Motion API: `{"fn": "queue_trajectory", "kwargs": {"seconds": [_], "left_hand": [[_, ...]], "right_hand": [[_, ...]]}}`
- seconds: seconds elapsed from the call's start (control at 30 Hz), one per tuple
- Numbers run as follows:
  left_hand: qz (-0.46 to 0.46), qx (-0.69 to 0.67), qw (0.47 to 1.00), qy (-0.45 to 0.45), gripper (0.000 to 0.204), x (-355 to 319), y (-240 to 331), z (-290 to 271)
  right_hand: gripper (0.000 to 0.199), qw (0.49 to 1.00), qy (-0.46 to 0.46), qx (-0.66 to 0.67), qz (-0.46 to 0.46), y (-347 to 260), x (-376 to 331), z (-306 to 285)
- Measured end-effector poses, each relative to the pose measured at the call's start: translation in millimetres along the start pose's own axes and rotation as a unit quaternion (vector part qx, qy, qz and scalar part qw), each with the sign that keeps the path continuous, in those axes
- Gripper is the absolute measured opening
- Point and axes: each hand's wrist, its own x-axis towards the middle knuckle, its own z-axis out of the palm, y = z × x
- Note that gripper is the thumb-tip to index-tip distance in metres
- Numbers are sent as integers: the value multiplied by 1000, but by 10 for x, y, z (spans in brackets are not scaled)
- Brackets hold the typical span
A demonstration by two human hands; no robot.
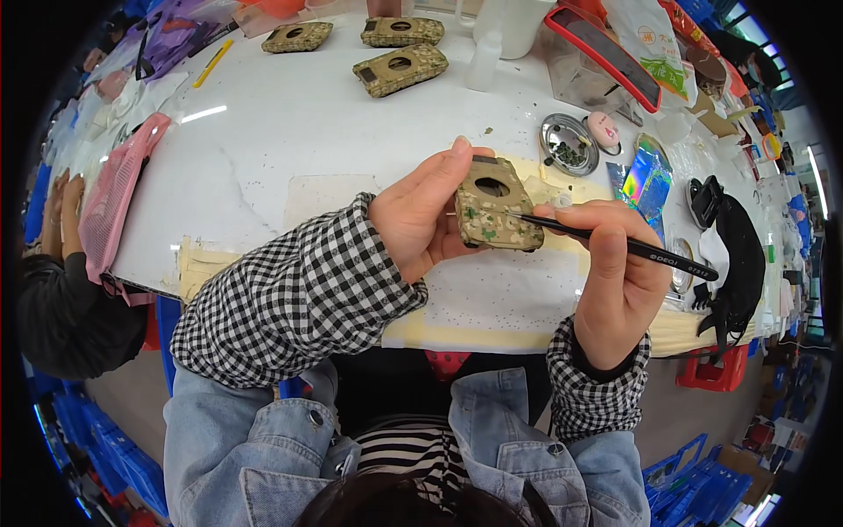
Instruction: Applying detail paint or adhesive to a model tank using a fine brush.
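My left hand (pixel 421 206) is wrapped around a model tank hull (pixel 499 224) in tan, green and brown camouflage, with a round hole in its top. It is held just above the table, top side up. In my right hand (pixel 619 272) is a pair of black tweezers (pixel 645 250), gripped between thumb and fingers. Their fine tip touches or hovers just over the hull's surface, near a green patch; which one I cannot tell. Anything pinched in the tip is too small to make out.
Several similar camouflage hulls (pixel 399 70) stand at the back. A round metal dish (pixel 569 145) with small dark green bits lies right of the hull, near a phone (pixel 606 57) in a red case. A pink mesh basket (pixel 127 193) and another person's arm (pixel 70 211) are at left.
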Motion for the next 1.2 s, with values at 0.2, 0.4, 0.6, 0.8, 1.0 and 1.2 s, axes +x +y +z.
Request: {"fn": "queue_trajectory", "kwargs": {"seconds": [0.2, 0.4, 0.6, 0.8, 1.0, 1.2], "left_hand": [[-1, -10, 1000, 3, 49, -5, 4, 22], [3, -13, 1000, -3, 49, 6, -5, 7], [3, -7, 1000, -1, 50, -3, -1, 11], [5, -2, 1000, -10, 50, -9, 12, 24], [4, 0, 1000, -6, 50, -15, 12, 29], [4, -4, 1000, -10, 50, -4, 1, 20]], "right_hand": [[22, 1000, -1, -3, -3, 2, 6, 4], [22, 1000, -1, -1, -3, -2, 9, 4], [22, 1000, -5, -5, -6, 1, 5, -9], [22, 1000, 4, -5, -6, 4, 0, -6], [22, 1000, -1, 0, 3, 12, 0, -13], [21, 1000, -1, -5, -7, 18, 4, -1]]}}
